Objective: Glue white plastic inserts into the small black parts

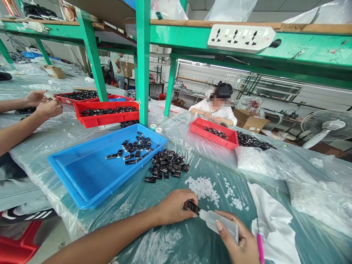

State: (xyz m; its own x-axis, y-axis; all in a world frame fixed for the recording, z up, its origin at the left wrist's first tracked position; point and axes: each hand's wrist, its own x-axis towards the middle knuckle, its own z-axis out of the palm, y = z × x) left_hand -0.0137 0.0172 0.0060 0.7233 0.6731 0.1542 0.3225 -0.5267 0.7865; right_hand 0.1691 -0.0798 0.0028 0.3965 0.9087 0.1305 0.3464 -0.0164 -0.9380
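Note:
Between its thumb and fingers my left hand [177,206] pinches a small black part [193,206] near the table's front. My right hand [238,234] is wrapped round a translucent white squeeze bottle [220,222], whose nozzle meets the right end of the black part. Just beyond my hands lies a scatter of small white pieces [202,189]. Behind them is a pile of black parts [169,164], beside a blue tray [82,183] that holds more black parts at its far end. A pink tool [260,245] and a white cloth [275,220] lie right of my right hand.
Green shelf posts [143,66] rise from the table behind the blue tray. Red trays [110,119] stand at the back left, another red tray [214,138] before a seated person. Plastic bags [321,198] lie at the right. Another person's hands [49,106] are at the left.

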